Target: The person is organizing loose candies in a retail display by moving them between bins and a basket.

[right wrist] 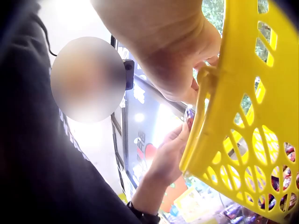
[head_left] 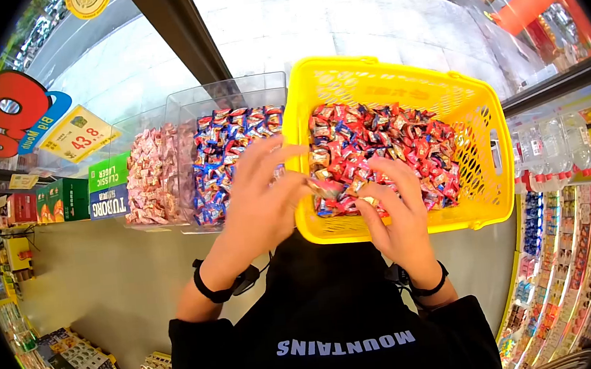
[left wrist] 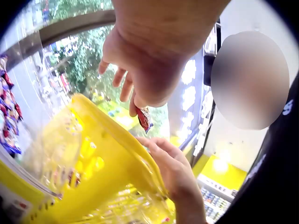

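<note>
A yellow basket point(head_left: 392, 79) holds many red-wrapped candies point(head_left: 376, 137). My left hand point(head_left: 257, 195) reaches over the basket's left rim, pinching a wrapped candy point(head_left: 324, 187) between thumb and finger; the left wrist view shows this red candy point(left wrist: 144, 119) below the left hand point(left wrist: 149, 60). Inside the basket's near side, my right hand point(head_left: 402, 220) has its fingers bent over the candies, close to the left hand's candy. Whether the right fingertips hold a piece cannot be told. In the right wrist view the basket wall point(right wrist: 252, 88) covers part of the right hand point(right wrist: 173, 56).
Left of the basket stand clear bins of blue-and-red candies point(head_left: 232, 155) and pink candies point(head_left: 152, 173). Beyond them are a green beer box point(head_left: 108, 181) and a price sign point(head_left: 79, 134). Water bottles point(head_left: 555, 145) and stocked shelves point(head_left: 566, 265) are at the right, a window frame point(head_left: 185, 35) behind.
</note>
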Tool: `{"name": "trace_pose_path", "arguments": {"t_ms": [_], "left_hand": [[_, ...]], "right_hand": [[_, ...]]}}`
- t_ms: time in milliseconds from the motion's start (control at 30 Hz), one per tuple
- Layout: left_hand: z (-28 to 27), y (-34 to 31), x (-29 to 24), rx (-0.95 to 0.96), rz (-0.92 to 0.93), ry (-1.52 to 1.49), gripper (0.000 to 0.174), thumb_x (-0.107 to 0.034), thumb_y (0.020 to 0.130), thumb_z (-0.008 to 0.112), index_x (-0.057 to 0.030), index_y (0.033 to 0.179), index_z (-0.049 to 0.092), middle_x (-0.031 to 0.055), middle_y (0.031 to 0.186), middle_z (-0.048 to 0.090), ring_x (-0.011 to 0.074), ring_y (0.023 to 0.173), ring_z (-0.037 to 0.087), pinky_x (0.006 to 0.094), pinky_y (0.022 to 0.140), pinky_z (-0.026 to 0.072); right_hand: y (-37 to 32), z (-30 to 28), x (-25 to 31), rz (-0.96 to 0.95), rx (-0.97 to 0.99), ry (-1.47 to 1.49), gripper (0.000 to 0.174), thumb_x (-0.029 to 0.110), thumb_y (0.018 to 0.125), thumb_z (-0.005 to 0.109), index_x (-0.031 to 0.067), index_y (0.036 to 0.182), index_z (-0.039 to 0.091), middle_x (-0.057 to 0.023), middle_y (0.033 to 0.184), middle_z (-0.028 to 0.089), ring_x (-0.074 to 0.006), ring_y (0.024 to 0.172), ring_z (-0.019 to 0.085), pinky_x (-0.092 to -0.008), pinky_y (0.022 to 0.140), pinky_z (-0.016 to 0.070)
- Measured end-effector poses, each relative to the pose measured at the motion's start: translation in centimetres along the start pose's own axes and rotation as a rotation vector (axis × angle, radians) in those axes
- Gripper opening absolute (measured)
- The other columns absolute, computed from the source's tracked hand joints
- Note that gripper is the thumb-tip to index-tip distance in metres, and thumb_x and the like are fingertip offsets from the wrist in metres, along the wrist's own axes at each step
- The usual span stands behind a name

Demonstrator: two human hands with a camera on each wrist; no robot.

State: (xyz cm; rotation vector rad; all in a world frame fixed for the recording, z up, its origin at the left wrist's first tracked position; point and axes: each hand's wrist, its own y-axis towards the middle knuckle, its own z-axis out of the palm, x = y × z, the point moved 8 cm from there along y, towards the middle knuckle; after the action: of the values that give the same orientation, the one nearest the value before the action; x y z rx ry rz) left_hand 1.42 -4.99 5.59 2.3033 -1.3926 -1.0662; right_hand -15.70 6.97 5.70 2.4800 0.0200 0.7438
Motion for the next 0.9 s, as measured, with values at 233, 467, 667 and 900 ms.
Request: {"name": "trace_pose_path", "arguments": {"t_ms": [233, 467, 667, 900], "left_hand": [[-0.7, -7.0, 11.5, -0.091, -0.314, 0.196, 0.012, -0.015, 0.097, 0.077, -0.0028, 0.096, 0.072, 0.0154, 0.14, 0.067, 0.0441, 0.142, 0.051, 0.0558, 0.117, 0.0405], [0.6, -8.4, 13.4, -0.005, -0.353, 0.292, 0.044, -0.022, 0.095, 0.079, -0.01, 0.136, 0.068, 0.0157, 0.152, 0.058, 0.0425, 0.145, 0.049, 0.057, 0.122, 0.0357], [-0.2, -5.8, 8.9, -0.054, -0.238, 0.08, 0.046, -0.019, 0.094, 0.079, -0.0076, 0.137, 0.068, 0.0169, 0.151, 0.059, 0.042, 0.143, 0.051, 0.0568, 0.124, 0.0353], [1.0, -2.4, 2.7, 0.011, -0.086, -0.053, 0.048, -0.019, 0.087, 0.083, -0.0091, 0.133, 0.071, 0.0165, 0.152, 0.058, 0.043, 0.146, 0.049, 0.0618, 0.125, 0.0326]], "right_hand": [[-0.2, 1.7, -0.4, 0.171, -0.041, -0.147, 0.032, 0.004, 0.085, 0.086, 0.0067, 0.115, 0.074, -0.0162, 0.137, 0.066, -0.0389, 0.125, 0.063, -0.05, 0.108, 0.0495], [-0.6, 1.8, -0.6, 0.218, -0.091, -0.294, 0.033, 0.004, 0.087, 0.084, 0.0067, 0.118, 0.075, -0.0168, 0.136, 0.067, -0.0385, 0.124, 0.064, -0.0487, 0.105, 0.0509], [0.0, 1.8, 0.1, 0.186, -0.115, -0.33, 0.03, 0.003, 0.084, 0.085, 0.0066, 0.112, 0.075, -0.0148, 0.129, 0.07, -0.0383, 0.12, 0.065, -0.0492, 0.104, 0.0515], [0.2, 2.2, 0.5, 0.055, -0.04, -0.274, 0.031, 0.008, 0.085, 0.084, 0.0094, 0.115, 0.074, -0.0123, 0.129, 0.068, -0.0376, 0.119, 0.066, -0.0543, 0.109, 0.0504]]}}
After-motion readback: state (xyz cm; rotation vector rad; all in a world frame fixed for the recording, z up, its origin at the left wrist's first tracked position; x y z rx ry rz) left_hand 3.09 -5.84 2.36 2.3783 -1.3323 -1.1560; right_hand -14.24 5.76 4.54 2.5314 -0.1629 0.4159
